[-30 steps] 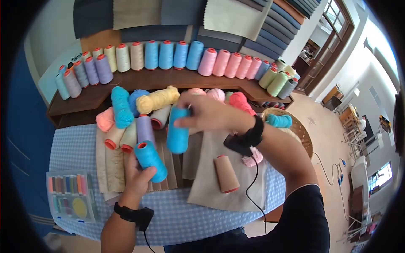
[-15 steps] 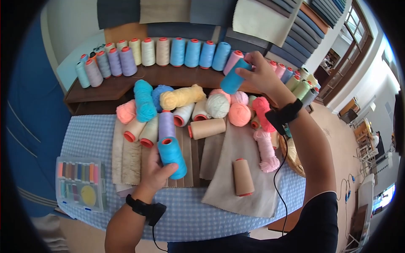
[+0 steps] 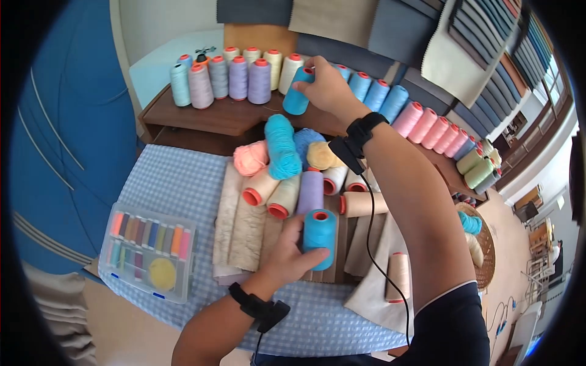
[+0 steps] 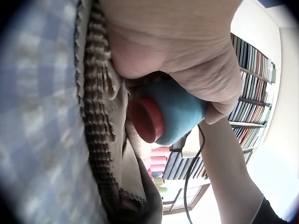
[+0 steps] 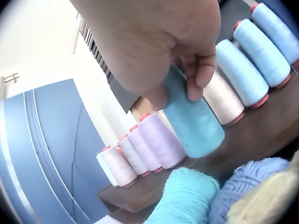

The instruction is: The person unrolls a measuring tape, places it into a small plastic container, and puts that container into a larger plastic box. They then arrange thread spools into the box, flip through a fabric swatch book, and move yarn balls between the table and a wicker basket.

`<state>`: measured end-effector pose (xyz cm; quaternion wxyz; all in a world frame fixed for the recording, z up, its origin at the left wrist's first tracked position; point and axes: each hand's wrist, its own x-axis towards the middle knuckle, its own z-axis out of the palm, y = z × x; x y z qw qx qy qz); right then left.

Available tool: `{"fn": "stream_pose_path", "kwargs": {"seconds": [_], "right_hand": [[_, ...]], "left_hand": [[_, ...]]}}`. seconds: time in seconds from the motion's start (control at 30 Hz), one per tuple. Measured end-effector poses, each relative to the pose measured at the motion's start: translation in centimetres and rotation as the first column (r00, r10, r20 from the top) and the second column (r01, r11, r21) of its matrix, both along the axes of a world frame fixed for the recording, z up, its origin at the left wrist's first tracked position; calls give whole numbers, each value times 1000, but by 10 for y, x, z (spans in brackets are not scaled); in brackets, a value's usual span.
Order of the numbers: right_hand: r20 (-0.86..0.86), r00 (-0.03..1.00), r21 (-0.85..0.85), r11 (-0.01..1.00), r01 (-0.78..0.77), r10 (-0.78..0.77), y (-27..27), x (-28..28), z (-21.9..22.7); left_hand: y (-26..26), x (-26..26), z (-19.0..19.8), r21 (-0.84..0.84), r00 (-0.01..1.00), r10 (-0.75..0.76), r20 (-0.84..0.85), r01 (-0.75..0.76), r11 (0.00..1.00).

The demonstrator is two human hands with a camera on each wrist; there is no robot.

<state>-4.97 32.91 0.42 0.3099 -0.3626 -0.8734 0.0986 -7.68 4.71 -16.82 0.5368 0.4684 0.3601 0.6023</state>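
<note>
My left hand (image 3: 282, 261) grips a bright blue cone of thread (image 3: 320, 241) low over the cloth swatches, its red-rimmed top facing up. In the left wrist view, the red end of that blue cone (image 4: 180, 114) points out below the palm. My right hand (image 3: 334, 91) pinches a second blue thread cone (image 3: 297, 93) near its top, at the brown shelf. Seen from the right wrist, this second cone (image 5: 195, 125) tilts in front of the row, between lilac cones (image 5: 161, 140) and a beige cone (image 5: 223, 100).
Thread cones line the brown shelf (image 3: 201, 119), among them pink ones (image 3: 407, 120). Yarn skeins, including a turquoise one (image 3: 282, 146), and lying cones crowd the table's back. A clear thread box (image 3: 152, 250) sits left on the checked cloth; a wicker basket (image 3: 486, 265) stands right.
My right hand carried its blue cone up from above the table to near the pink cones, then left along the shelf to the lilac ones. The left hand keeps its cone; the head view swung left.
</note>
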Motion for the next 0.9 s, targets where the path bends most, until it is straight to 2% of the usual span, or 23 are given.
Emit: {"fn": "stream_pose_path", "kwargs": {"seconds": [0.1, 0.17, 0.3, 0.53, 0.6, 0.63, 0.73, 0.77, 0.8, 0.83, 0.87, 0.9], "right_hand": [[-9, 1000, -7, 1000, -1, 1, 6, -21, -2], [14, 997, -49, 996, 73, -72, 4, -33, 0], [-5, 999, -1, 999, 37, -37, 14, -50, -11], [32, 998, 20, 999, 49, -50, 13, -46, -21], [-72, 997, -2, 999, 40, -40, 8, -42, -22], [-72, 997, 0, 999, 43, -43, 5, -38, -21], [-157, 987, 79, 997, -13, 25, -19, -16, -8], [-120, 988, -254, 959, -127, 99, -41, -4, 6], [-109, 978, -561, 801, -207, 177, -59, 9, 13], [-71, 925, -626, 705, -333, 374, -67, 24, 13], [-51, 830, -692, 580, -431, 556, -74, 39, 13], [183, 783, -714, 628, -310, 595, -87, 52, 20]], "left_hand": [[0, 0, 3, 2, 999, 6, 50, -6, 1000], [1, -1, 5, 16, 999, -29, 33, 28, 999], [1, 2, 7, 47, 994, -18, 103, 13, 999], [2, 2, 6, 44, 997, -14, 80, 10, 999], [1, 2, 5, 44, 995, -32, 92, 28, 999], [1, 2, 6, 45, 995, -36, 92, 32, 998], [2, 2, 3, 34, 993, -5, 119, 1, 999], [5, 1, -2, 53, 993, -3, 121, -3, 999], [6, 1, -5, 70, 992, -2, 124, -7, 998], [5, 2, -1, 74, 992, -2, 128, -8, 997], [4, 3, 5, 65, 974, 6, 227, -21, 998], [4, 4, 10, 55, 946, 13, 323, -32, 998]]}}
